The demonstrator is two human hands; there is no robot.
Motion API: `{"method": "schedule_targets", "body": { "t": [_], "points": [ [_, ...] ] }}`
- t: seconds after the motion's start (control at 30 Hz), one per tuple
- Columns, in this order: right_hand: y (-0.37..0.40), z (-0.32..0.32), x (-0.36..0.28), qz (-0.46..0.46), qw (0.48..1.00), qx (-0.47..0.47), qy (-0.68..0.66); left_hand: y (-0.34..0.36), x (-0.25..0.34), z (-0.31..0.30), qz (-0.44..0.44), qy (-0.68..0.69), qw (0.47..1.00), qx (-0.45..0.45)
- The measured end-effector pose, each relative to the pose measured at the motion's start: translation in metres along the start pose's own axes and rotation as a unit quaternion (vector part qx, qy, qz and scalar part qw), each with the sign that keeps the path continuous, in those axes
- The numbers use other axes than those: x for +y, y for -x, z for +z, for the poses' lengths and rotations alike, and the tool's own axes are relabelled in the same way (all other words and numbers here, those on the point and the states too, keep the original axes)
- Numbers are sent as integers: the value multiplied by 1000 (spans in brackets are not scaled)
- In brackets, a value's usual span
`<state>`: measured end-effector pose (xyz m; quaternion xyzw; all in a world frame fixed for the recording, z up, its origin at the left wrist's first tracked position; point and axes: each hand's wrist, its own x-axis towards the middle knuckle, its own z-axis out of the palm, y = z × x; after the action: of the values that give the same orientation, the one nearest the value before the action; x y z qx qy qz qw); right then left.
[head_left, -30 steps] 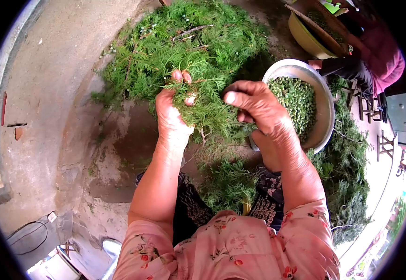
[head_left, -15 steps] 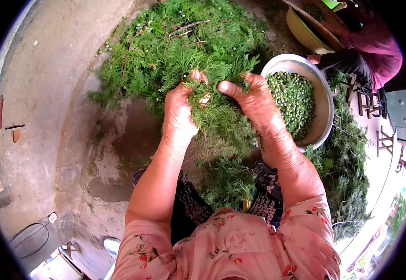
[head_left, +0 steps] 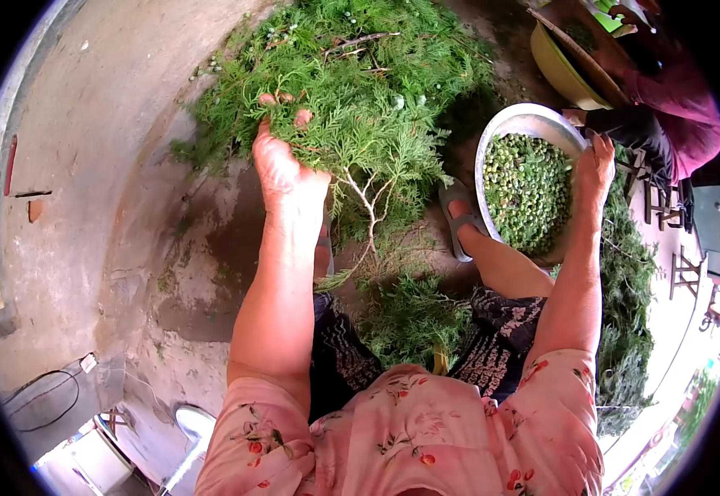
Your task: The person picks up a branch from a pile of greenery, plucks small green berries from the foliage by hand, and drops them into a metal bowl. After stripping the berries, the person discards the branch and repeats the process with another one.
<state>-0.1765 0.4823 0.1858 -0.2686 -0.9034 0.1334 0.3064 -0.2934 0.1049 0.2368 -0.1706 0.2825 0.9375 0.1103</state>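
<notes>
My left hand (head_left: 281,161) is closed around a leafy green conifer branch (head_left: 368,198). Its pale forked stem hangs toward my lap, with flat, scaly sprays like cypress or arborvitae. Over at the right, my right hand (head_left: 595,164) grips the far right rim of a metal basin (head_left: 482,178), fingers curled over the edge. Small round green cones or berries (head_left: 525,190) fill much of the basin, which looks slightly tilted. Behind my left hand lies a large heap of cut green branches (head_left: 360,74), with a few bluish cones among the foliage.
More cut sprigs (head_left: 409,322) lie on the ground between my knees. Another pile of branches (head_left: 624,306) stretches along the right. At the upper right, a person in a purple sleeve (head_left: 674,99) sits by a yellow basin (head_left: 554,70). A concrete wall (head_left: 78,165) stands left.
My right hand has left the sprigs held between both hands and moved right to the basin's rim. My left hand has shifted left, and the branch's bare stem now shows.
</notes>
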Motion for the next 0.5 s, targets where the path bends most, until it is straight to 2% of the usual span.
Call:
{"method": "schedule_targets", "body": {
  "t": [0.07,0.1,0.13,0.17,0.2,0.23,0.27,0.3,0.33,0.4,0.43,0.5],
  "points": [
    [1,-11,-21,32,998,-47,-15,-2,-2,1,7,-6,999,33],
    [0,-8,-37,-54,998,-24,-21,-5,-4,0,7,-6,999,34],
    [10,-13,-54,22,991,-112,-63,-7,-4,-1,1,8,1000,7],
    [14,-19,-77,1,973,-194,-128,-9,-4,-3,-4,22,1000,-20],
    [20,-25,-100,72,911,-323,-247,-7,-4,-3,-4,21,1000,-19],
    [30,-34,-128,95,856,-415,-292,-5,-2,-2,-20,38,998,-37],
    [45,-31,-145,106,790,-504,-332,-4,-1,-1,-36,56,996,-56],
    [64,-22,-154,70,728,-559,-390,-7,-4,-3,-6,4,999,-43],
    [85,-11,-166,113,712,-573,-391,-5,-5,-1,-7,3,999,-44],
    [118,4,-184,235,606,-518,-557,2,-8,5,-12,-4,999,-32],
    [122,4,-192,234,607,-517,-556,-1,-10,3,-34,25,999,-28],
    [125,3,-202,309,536,-416,-667,4,-16,6,-48,25,998,-21]
  ]
}}
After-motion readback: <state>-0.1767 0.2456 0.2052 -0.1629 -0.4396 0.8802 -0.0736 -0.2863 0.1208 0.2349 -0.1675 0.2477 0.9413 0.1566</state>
